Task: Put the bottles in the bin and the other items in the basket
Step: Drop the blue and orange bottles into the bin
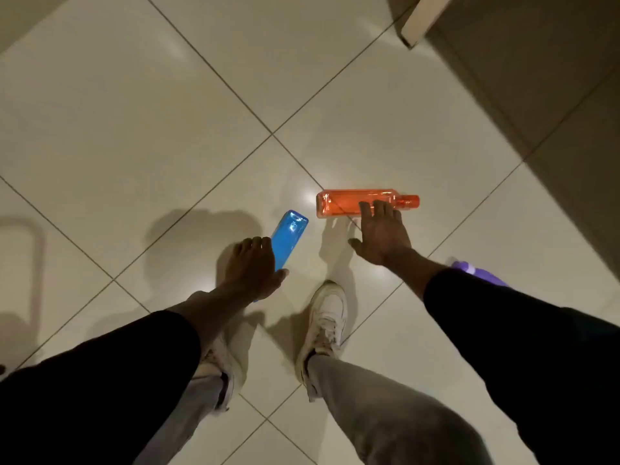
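Note:
A blue translucent bottle (pixel 289 236) slants just ahead of my feet, its lower half covered by my left hand (pixel 253 266), whose fingers and thumb wrap around it. An orange translucent bottle (pixel 345 203) lies flat on the floor tiles with its cap pointing right. My right hand (pixel 382 234) reaches down to it with fingers spread, the fingertips overlapping the bottle's near edge. Whether they touch it I cannot tell. A purple object (pixel 476 271) peeks out behind my right forearm and is mostly hidden.
I stand on glossy cream floor tiles (pixel 134 129), my white shoes (pixel 327 317) just behind the bottles. A dark wall or cabinet face (pixel 536 78) fills the top right, with a pale board corner (pixel 416 25) beside it. No bin or basket is in view.

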A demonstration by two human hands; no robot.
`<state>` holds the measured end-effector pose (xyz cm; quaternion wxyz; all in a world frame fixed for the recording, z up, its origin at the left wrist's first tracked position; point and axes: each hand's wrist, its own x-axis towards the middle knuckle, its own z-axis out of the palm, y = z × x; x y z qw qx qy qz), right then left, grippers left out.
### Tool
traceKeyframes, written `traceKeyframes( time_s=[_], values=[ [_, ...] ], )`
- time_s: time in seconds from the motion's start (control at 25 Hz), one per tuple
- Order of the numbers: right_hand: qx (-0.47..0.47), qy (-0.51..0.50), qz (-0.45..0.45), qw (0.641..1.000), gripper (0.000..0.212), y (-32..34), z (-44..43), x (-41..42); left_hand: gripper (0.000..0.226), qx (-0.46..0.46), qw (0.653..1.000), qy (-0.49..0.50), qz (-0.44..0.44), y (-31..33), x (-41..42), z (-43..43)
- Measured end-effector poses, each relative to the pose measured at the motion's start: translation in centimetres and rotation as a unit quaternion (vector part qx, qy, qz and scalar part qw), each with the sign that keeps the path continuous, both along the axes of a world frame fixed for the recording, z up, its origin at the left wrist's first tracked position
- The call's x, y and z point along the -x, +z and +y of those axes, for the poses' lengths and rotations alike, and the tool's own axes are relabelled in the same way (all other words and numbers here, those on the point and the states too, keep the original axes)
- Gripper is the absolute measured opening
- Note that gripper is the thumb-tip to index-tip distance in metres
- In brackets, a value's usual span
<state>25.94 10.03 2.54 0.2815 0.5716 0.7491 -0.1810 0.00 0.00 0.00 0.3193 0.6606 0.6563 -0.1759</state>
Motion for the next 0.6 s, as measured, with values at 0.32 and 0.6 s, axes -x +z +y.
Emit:
traceKeyframes(
  time_s=[0.32, 0.6],
  values=[
    [-0.047, 0.063, -0.034, 0.996, 0.110, -12.5, 3.5, -3.5, 0.101, 0.011, 0.997, 0.050, 0.053, -11.3, -1.9, -1.3],
    [-0.063, 0.065, -0.122, 0.988, 0.078, -14.0, 2.3, -2.8, 0.087, 0.029, 0.985, 0.168, -0.006, -13.6, -1.3, -1.4]
  ],
)
